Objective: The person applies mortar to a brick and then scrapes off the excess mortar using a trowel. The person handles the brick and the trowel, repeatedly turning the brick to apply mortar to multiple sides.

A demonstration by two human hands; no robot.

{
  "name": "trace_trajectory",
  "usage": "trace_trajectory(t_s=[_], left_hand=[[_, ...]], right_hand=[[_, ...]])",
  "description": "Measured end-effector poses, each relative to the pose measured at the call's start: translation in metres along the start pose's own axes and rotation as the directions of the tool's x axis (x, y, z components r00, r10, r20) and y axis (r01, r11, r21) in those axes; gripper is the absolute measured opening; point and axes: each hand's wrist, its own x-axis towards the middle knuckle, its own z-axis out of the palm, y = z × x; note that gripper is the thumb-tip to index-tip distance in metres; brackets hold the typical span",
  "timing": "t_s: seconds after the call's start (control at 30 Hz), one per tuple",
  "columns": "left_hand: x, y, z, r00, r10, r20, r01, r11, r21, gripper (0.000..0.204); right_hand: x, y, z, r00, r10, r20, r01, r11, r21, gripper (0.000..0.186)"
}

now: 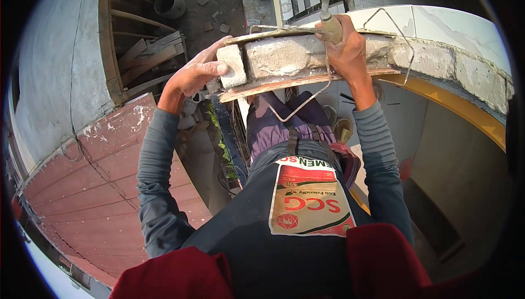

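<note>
Left hand (198, 75) cupped, fingers curled, right hand (343, 45) fisted, arms outstretched

We saw a pale grey block (232, 66) set upright at the wall's open end, its face rough and chipped. The trowel (327, 12) stood over the wall top, wooden handle down, steel shank bent.

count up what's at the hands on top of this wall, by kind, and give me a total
Loose grey block piece under the left hand: 1
Wooden-handled trowel in the right hand: 1
Wooden form boards along the wall: 2
Bent wire clamps: 2
Total: 6
</note>
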Motion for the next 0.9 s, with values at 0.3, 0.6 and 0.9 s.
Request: trace_trajectory(t_s=[0.3,0.6,0.9], left_hand=[[-0.006,-0.012,-0.01,0.999,-0.033,-0.042,0.028,0.994,-0.108,0.117],[-0.003,-0.007,-0.006,0.999,-0.023,-0.044,0.023,1.0,-0.017,0.119],[0.003,-0.007,-0.005,1.0,0.005,0.016,-0.005,0.999,0.034,0.116]], right_hand=[[0.001,-0.011,0.004,0.998,-0.06,-0.012,0.061,0.997,0.044,0.038],[0.0,-0.009,0.003,0.999,-0.022,0.041,0.02,0.998,0.068,0.033],[-0.001,-0.012,-0.002,0.998,0.011,0.068,-0.014,0.999,0.05,0.034]])
